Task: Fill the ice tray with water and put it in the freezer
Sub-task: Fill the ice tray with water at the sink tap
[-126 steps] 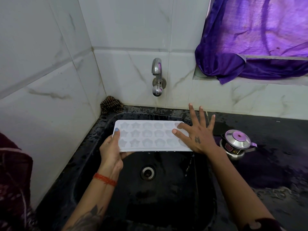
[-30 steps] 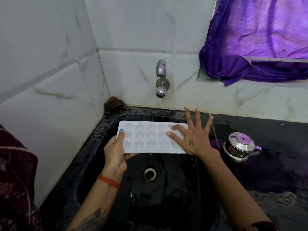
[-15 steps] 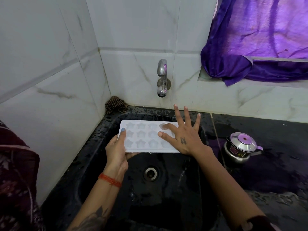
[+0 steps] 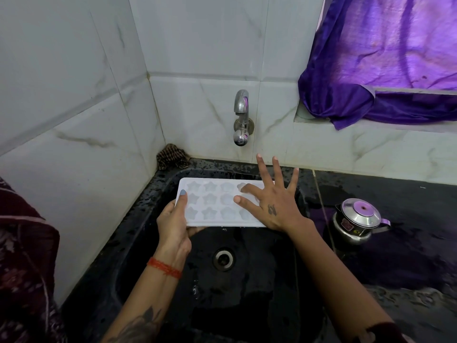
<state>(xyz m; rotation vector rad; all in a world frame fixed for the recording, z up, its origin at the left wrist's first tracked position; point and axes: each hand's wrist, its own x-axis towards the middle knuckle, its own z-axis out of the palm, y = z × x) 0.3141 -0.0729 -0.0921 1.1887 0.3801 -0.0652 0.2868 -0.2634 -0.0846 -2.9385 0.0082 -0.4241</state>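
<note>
The white ice tray [image 4: 217, 203] sits at the centre of the frame, held level over the black sink [image 4: 138, 233]. The left hand [image 4: 174, 225] grips its left end, thumb on top and fingers curled beneath. The right hand [image 4: 270, 203] lies flat on the right half with fingers spread and straight. Star and flower moulds show in three rows; the right hand hides the tray's right end. The tap [image 4: 241, 117] is above, at upper centre.

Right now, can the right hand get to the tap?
Probably yes. The right hand lies flat on the tray, fingers spread and holding nothing; the tap is on the wall just beyond, with nothing between.
</note>
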